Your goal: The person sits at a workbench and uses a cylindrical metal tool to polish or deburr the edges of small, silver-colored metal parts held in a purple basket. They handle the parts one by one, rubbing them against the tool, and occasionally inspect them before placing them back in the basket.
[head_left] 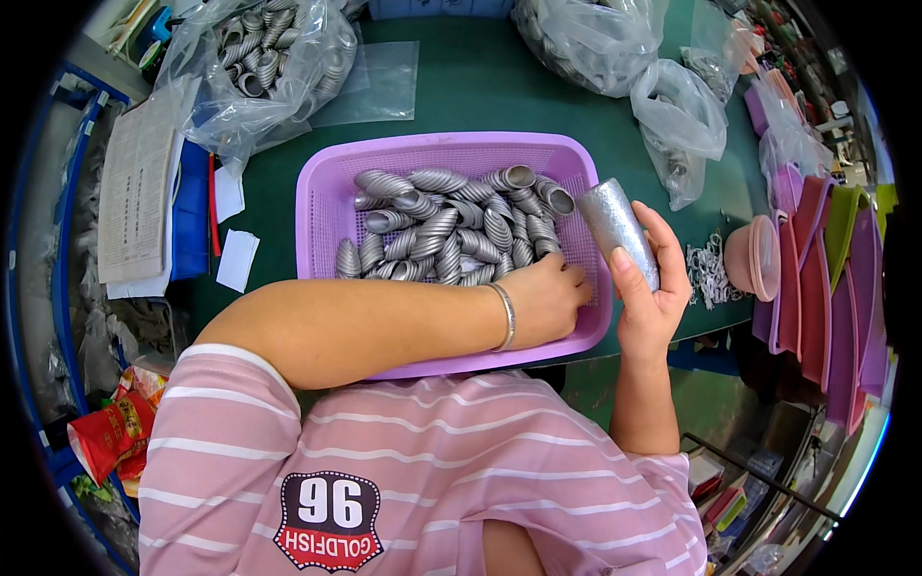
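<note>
My right hand (pixel 653 288) is wrapped round a smooth silver metal tube (pixel 619 228), held tilted at the right rim of a lilac plastic basket (pixel 305 221). My left arm, with a bangle (pixel 507 317) at the wrist, crosses the front of the basket. At the basket's right end my left hand (pixel 545 296) reaches down inside with its fingers curled; whether they hold anything is hidden. Several short, slant-cut metal pieces with spiral ridges (pixel 437 232) lie heaped in the basket, to the left of my left hand.
Plastic bags of similar spiral pieces stand at the back left (pixel 259 67) and back right (pixel 586 43). White papers (pixel 139 192) lie on the left. A small pink tub (pixel 754 257) and stacked coloured trays (pixel 816 278) are at the right of the green table (pixel 461 86).
</note>
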`<state>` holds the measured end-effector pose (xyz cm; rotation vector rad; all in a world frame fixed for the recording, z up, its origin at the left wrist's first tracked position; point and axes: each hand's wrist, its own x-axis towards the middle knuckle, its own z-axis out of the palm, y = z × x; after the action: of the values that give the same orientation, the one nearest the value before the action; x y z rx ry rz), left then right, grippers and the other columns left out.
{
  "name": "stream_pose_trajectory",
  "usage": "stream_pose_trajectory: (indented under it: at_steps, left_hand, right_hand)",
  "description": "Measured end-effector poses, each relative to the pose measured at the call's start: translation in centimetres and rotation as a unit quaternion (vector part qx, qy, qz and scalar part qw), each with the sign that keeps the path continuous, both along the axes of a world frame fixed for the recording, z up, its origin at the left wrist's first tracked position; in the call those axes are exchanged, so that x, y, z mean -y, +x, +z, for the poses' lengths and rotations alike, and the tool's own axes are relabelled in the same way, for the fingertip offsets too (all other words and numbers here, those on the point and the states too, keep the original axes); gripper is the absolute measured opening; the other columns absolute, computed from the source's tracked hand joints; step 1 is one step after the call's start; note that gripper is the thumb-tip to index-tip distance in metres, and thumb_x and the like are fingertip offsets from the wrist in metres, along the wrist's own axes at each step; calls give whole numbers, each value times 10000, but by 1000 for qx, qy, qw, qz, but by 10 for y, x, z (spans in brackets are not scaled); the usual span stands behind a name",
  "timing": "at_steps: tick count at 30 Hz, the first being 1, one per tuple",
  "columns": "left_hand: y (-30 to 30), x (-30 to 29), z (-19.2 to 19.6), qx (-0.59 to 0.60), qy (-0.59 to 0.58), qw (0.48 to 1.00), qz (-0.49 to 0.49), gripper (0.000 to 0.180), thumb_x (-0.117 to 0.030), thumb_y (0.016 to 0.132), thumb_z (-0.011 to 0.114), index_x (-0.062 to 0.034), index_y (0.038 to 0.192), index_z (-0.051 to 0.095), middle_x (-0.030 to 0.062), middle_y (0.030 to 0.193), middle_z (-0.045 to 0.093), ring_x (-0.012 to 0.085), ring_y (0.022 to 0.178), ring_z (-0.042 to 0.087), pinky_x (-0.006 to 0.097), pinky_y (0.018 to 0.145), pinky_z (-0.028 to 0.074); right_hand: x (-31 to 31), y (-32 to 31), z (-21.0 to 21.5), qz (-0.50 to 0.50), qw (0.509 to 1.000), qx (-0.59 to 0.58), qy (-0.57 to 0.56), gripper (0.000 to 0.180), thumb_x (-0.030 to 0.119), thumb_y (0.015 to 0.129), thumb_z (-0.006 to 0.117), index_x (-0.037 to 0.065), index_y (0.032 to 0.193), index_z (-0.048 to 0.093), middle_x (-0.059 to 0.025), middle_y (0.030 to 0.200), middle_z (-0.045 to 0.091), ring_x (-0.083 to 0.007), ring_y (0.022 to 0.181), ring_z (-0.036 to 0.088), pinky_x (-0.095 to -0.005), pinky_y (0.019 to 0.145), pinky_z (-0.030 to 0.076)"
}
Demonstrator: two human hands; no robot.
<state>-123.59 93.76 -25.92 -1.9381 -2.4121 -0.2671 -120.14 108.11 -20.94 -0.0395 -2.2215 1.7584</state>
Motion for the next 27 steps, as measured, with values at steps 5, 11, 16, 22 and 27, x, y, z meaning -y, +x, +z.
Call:
stream_pose_trajectory:
  at_steps: [5, 11, 16, 22, 27]
  left_hand:
    - [-11, 35, 14, 162, 146, 973, 79, 171, -144, 756, 667, -74, 912, 665, 49, 985, 604, 215, 871, 577, 365, 705, 467]
    - [-28, 104, 34, 587, 232, 670, 392, 329, 38, 832, 669, 44, 1145, 566, 75, 1013, 637, 93, 877, 623, 215, 760, 516]
    - [-17, 128, 25, 579, 324, 655, 362, 353, 89, 805, 676, 57, 1143, 578, 107, 1076, 637, 137, 911, 656, 249, 821, 547]
    - [-9, 131, 31, 344, 319, 813, 346, 310, 60, 710, 763, 39, 999, 652, 119, 1052, 651, 162, 880, 659, 250, 778, 551]
    - [-12, 141, 47, 155, 347, 875, 300, 328, -6, 654, 801, 3, 948, 655, 127, 966, 657, 246, 805, 653, 311, 700, 534]
  right_hand:
    - [-2, 1, -1, 13, 1000, -21, 12, 475, 139, 839, 710, -46, 1246, 551, -119, 1156, 592, -159, 1016, 563, -278, 888, 446]
    - [7, -3, -3, 73, 997, -5, 27, 455, 110, 823, 716, -44, 1224, 569, -125, 1125, 615, -162, 990, 583, -275, 863, 460]
    - [20, -11, 3, 158, 977, -13, 140, 430, 112, 794, 729, -35, 1176, 599, -157, 1034, 639, -225, 904, 626, -297, 808, 483]
    - [55, -8, 16, 62, 976, -203, -51, 458, 111, 794, 719, -60, 1195, 578, -189, 1040, 636, -255, 922, 629, -302, 812, 483]
    - [25, -14, 0, 220, 921, -48, 319, 402, 157, 788, 707, 79, 1175, 627, -123, 781, 583, -302, 685, 595, -361, 597, 490]
